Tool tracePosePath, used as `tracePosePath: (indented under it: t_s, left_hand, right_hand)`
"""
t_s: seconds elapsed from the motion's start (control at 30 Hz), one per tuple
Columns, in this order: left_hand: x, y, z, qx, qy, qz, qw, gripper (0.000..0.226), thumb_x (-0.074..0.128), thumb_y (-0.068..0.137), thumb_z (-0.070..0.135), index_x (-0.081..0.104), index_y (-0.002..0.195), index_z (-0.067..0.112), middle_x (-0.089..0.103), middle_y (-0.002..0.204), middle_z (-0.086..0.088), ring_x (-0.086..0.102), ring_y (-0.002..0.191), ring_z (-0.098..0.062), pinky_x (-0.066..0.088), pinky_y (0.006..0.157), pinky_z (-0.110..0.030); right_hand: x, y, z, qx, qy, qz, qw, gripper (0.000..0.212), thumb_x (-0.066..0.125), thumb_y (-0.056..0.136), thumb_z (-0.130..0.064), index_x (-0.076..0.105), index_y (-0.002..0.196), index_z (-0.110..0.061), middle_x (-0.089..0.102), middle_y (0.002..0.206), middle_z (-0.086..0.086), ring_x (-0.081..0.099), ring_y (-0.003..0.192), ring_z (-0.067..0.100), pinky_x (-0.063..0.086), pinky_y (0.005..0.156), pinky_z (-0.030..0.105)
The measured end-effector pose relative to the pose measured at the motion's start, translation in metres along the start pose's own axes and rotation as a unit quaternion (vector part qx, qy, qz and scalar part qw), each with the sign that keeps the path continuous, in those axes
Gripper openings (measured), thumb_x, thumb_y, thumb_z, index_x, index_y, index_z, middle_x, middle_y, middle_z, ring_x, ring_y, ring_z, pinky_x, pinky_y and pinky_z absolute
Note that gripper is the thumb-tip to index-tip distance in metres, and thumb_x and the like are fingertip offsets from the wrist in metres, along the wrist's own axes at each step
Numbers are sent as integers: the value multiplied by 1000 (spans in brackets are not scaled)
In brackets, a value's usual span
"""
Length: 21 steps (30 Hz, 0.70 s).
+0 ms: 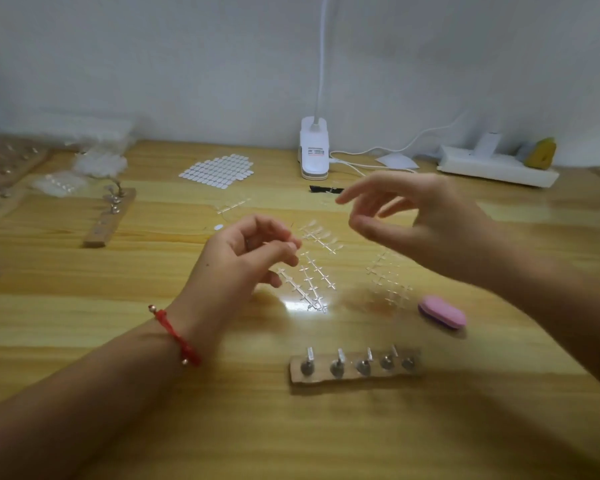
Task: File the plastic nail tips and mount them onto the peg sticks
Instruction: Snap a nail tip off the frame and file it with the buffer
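My left hand (250,258) hovers over the table's middle with its fingers curled, pinching a thin peg stick; what sits at the stick's tip is too small to tell. My right hand (416,216) is raised to the right of it, blurred, fingers spread and relaxed, holding nothing. Clear strips of plastic nail tips (312,275) lie under and between the hands, with another bunch (388,278) to the right. A pink nail file block (442,311) lies on the table below my right wrist. Near the front edge, a wooden holder (355,374) carries several upright peg sticks.
A sheet of white adhesive tabs (219,171) lies at the back centre by a white clip lamp (314,150). A second wooden holder (110,216) with pegs stands at the left, bags of nail tips (97,161) behind it. A white power strip (496,168) lies back right.
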<state>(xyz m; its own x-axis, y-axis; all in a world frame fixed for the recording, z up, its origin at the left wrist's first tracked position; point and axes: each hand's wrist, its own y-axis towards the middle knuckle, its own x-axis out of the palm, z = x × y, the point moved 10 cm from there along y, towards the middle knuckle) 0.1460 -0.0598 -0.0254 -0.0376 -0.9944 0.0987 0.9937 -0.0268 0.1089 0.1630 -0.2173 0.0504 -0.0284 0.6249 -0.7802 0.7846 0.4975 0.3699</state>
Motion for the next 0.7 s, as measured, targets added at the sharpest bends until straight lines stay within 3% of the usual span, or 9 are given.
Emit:
tracePosePath:
  t_s: [0.13, 0.23, 0.33, 0.4, 0.5, 0.6, 0.67, 0.7]
  left_hand:
    - [-16, 4, -11, -19, 13, 47, 999, 23, 59, 85, -2, 60, 74, 19, 68, 71, 7, 59, 61, -8, 46, 47, -18]
    - [-17, 5, -16, -16, 30, 47, 998, 32, 62, 84, 1, 64, 65, 27, 65, 71, 0, 55, 60, -14, 46, 46, -21]
    - [-16, 5, -16, -8, 39, 40, 998, 36, 63, 84, 0, 65, 63, 29, 63, 73, -3, 54, 60, -12, 45, 47, -20]
    - [-15, 5, -16, -5, 42, 34, 999, 35, 63, 84, -1, 64, 63, 28, 64, 73, -2, 55, 60, -10, 44, 47, -20]
    - [-14, 5, -16, 1, 44, 31, 999, 32, 62, 84, -3, 62, 66, 24, 65, 73, 2, 56, 59, -6, 43, 47, -18]
    - [-14, 5, -16, 3, 46, 30, 999, 28, 62, 84, -3, 62, 70, 21, 65, 72, 7, 56, 59, -5, 43, 47, -17]
    - [-17, 4, -15, 4, 43, 39, 998, 24, 62, 84, -1, 65, 77, 22, 67, 73, 9, 56, 60, -4, 44, 48, -17]
    - [-18, 3, -14, 3, 37, 44, 998, 21, 63, 84, 2, 67, 83, 23, 68, 76, 9, 58, 62, -2, 45, 48, -16]
  right_hand:
    - [44, 25, 32, 75, -105, -130, 983, 35, 72, 82, -44, 65, 114, -35, 62, 105, -11, 58, 97, 6, 46, 82, 26]
    - [69, 45, 39, 101, -140, -130, 976, 43, 71, 78, -55, 64, 112, -30, 58, 97, -8, 55, 88, 11, 41, 73, 27]
    - [83, 62, 44, 110, -213, -152, 959, 43, 72, 81, -42, 61, 119, -24, 57, 93, -6, 52, 85, 16, 41, 70, 28]
    - [86, 69, 46, 109, -225, -162, 954, 37, 70, 83, -30, 63, 119, -22, 62, 93, -5, 57, 84, 17, 48, 68, 29]
    - [85, 72, 48, 106, -228, -170, 953, 33, 68, 84, -23, 64, 116, -19, 65, 94, -1, 60, 82, 17, 44, 63, 26]
    - [65, 70, 52, 139, -152, -123, 971, 27, 65, 83, -9, 69, 109, -15, 69, 89, 2, 63, 68, 16, 51, 63, 26]
    - [44, 60, 55, 181, 13, -51, 982, 26, 63, 84, 3, 70, 107, -6, 69, 79, 5, 67, 63, 18, 59, 66, 31]
    - [38, 51, 54, 199, 133, -25, 971, 27, 65, 84, 7, 69, 109, -2, 70, 77, 8, 68, 65, 18, 61, 64, 32]
